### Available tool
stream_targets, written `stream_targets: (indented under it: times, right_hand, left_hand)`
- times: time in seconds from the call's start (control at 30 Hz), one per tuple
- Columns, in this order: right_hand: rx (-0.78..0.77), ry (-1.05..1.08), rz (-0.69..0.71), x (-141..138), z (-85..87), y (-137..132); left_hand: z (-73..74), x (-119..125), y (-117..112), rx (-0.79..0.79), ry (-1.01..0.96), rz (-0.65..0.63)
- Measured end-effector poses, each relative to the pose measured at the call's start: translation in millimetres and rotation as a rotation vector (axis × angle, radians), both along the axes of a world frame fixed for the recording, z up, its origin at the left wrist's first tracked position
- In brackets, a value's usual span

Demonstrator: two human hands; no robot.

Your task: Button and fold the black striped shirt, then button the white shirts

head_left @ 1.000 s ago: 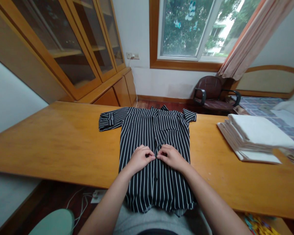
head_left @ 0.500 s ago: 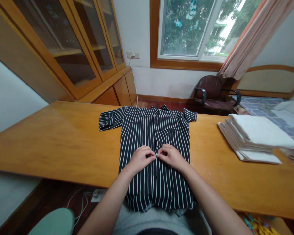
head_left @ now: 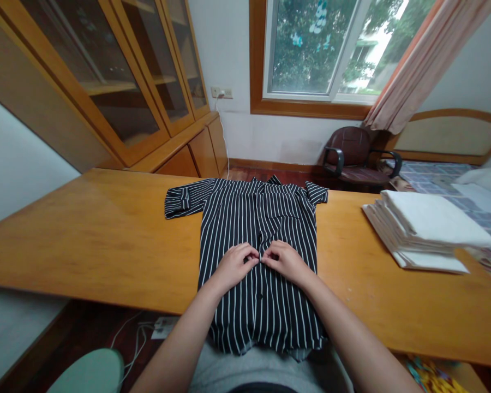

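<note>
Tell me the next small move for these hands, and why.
Probably draw the shirt flat along its front strip: the left hand and right hand pinch close together there, and the cloth just above them looks rumpled.

Hands (head_left: 236, 266) and forearms (head_left: 180, 338) are bare, the clothing (head_left: 213, 367) light grey with a dark band (head_left: 264, 388).

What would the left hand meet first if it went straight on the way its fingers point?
The left hand would most likely meet the right hand, fingertips facing it over the striped shirt; the shirt's cloth may come first, since depth there is unclear.
</note>
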State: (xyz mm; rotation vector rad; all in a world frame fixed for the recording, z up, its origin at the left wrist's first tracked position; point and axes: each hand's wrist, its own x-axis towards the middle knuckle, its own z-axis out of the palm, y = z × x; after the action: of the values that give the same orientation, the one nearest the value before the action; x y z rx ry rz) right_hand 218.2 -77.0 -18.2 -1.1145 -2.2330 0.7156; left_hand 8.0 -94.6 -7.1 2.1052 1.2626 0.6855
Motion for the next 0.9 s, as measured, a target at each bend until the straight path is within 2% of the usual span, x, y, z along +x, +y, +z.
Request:
stream_targets:
  times: [0.43,0.9]
  right_hand:
    - [0.018,-0.003,0.076,2.8,2.2,2.3]
    - [-0.001,-0.048,0.072,3.9,1.2,4.6]
  left_hand:
    - [-2.1,-0.6,1.5,0.01,0.049,-0.001]
    - [-1.3,-1.2,0.0,0.015,0.047,-0.004]
